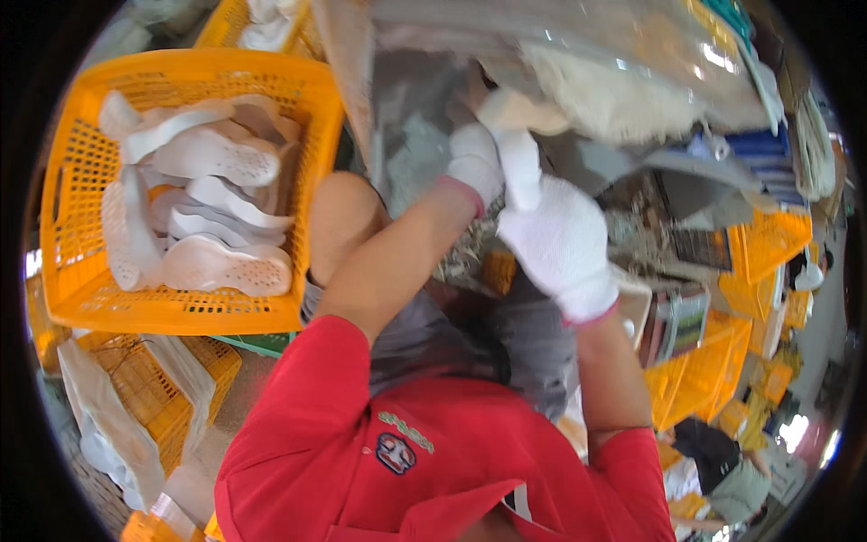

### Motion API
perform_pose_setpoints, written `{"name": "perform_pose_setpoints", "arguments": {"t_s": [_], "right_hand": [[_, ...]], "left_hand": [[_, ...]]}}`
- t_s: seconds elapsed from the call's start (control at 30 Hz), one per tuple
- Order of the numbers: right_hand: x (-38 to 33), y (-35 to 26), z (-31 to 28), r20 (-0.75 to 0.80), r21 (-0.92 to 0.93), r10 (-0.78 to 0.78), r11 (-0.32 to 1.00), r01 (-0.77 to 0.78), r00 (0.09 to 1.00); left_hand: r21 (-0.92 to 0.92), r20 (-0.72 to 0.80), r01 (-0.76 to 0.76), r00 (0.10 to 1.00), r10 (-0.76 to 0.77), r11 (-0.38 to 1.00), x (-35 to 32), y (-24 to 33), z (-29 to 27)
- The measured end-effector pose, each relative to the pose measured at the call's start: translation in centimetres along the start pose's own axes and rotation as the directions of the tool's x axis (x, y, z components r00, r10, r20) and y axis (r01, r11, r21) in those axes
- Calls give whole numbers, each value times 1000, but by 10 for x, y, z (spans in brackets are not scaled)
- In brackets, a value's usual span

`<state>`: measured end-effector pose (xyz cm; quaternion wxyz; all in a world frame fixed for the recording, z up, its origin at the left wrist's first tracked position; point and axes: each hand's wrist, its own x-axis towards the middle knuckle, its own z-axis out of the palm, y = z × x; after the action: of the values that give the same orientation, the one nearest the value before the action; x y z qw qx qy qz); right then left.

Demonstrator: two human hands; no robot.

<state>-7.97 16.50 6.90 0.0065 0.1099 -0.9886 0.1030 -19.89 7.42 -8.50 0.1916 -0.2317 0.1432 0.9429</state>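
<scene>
Both my hands wear white knitted gloves with pink cuffs and meet in front of a grey machine housing. A pale beige, curved piece (524, 111), shaped like a shoe insole, is at their fingertips. My left hand (475, 164) is closed at its near left end, with the fingers partly hidden and blurred. My right hand (558, 237) reaches up to it from below, its long fingers pressed together against its near edge. The far side of the insole lies in the shadowed opening. To the left, a yellow basket (181, 312) holds several white and grey insoles (217, 155).
A clear plastic sheet (578, 27) hangs over the machine (415, 72). Scraps and dust (474, 244) lie below my hands. Yellow crates (695, 361) stack on the right, and another crate (149, 379) stands at the lower left. A person (736, 474) is at the far lower right.
</scene>
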Motion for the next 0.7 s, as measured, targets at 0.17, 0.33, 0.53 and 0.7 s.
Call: {"name": "perform_pose_setpoints", "arguments": {"t_s": [0.17, 0.33, 0.53, 0.7], "right_hand": [[-40, -3, -4, 28, -5, -57, 998, 57, 998], [-120, 45, 22, 155, 750, 341, 570, -335, 927], [-147, 113, 53, 86, 530, 115, 836, -143, 990], [-194, 171, 61, 251, 388, 297, 841, -377, 921]], "left_hand": [[108, -29, 181, 983, -179, 978, -44, 3, 12], [-11, 18, -56, 998, 56, 998, -57, -33, -18], [838, 328, -478, 828, 456, 265, -40, -1, -15], [982, 164, -176, 974, 155, 62, -164, 84, -37]]}}
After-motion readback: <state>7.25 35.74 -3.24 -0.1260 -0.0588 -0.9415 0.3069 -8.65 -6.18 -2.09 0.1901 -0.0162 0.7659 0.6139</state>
